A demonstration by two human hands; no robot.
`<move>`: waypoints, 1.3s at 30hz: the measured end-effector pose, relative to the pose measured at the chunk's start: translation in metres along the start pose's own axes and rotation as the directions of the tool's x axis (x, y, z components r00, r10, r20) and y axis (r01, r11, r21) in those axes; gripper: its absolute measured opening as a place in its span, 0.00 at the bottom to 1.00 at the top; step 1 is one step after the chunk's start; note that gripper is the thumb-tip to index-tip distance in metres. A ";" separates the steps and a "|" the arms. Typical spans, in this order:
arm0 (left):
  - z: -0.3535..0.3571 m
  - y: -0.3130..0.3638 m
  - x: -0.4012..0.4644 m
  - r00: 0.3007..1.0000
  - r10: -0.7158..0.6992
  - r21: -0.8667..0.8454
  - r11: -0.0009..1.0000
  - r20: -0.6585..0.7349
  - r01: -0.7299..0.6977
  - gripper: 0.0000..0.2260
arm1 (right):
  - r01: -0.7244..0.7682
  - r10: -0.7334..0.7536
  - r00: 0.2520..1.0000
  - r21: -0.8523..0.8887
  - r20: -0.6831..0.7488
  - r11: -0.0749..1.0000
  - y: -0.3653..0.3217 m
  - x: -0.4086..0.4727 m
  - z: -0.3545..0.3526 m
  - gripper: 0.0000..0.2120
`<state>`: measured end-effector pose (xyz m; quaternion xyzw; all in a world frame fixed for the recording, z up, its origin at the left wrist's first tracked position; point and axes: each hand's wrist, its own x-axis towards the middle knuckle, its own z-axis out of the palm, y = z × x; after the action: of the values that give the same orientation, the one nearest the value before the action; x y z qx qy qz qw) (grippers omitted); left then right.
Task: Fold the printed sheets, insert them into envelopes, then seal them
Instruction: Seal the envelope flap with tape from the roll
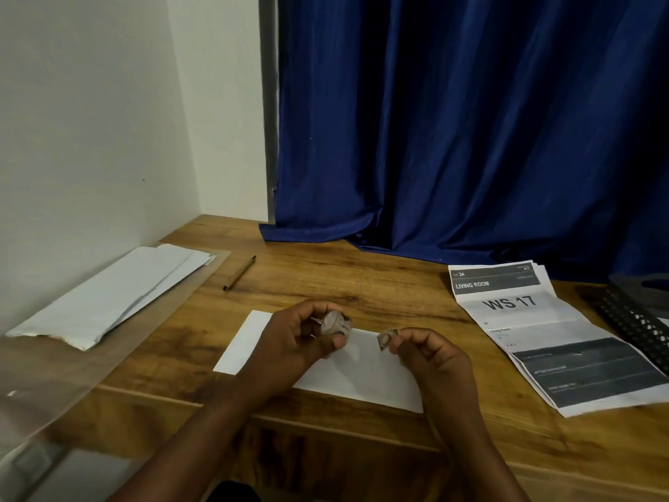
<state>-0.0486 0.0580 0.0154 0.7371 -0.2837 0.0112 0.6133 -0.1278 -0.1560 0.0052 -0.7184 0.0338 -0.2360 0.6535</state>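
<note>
Two hands hover just over the envelope [318, 371] lying flat on the desk [362, 284]. Your left hand [293, 342] grips a small tape roll [335, 322]; your right hand [430, 351] pinches a torn tape piece [386, 338]. Tape is light, limp and sticky, so hold it by its end. The printed sheets [543, 335] wait to the right.

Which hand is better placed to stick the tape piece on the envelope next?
Probably the right hand: it already pinches the tape piece just above the envelope, while the left hand grips the tape roll.
</note>
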 end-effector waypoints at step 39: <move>0.029 -0.017 0.000 0.928 -0.089 0.734 0.641 0.361 -0.224 0.33 | -0.300 0.274 0.950 0.197 0.149 0.933 -0.008 0.020 -0.049 0.14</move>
<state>-0.0511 0.0329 -0.0071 0.9035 -0.3887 0.0160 0.1798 -0.1307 -0.2076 0.0206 -0.6427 0.0734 -0.0967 0.7564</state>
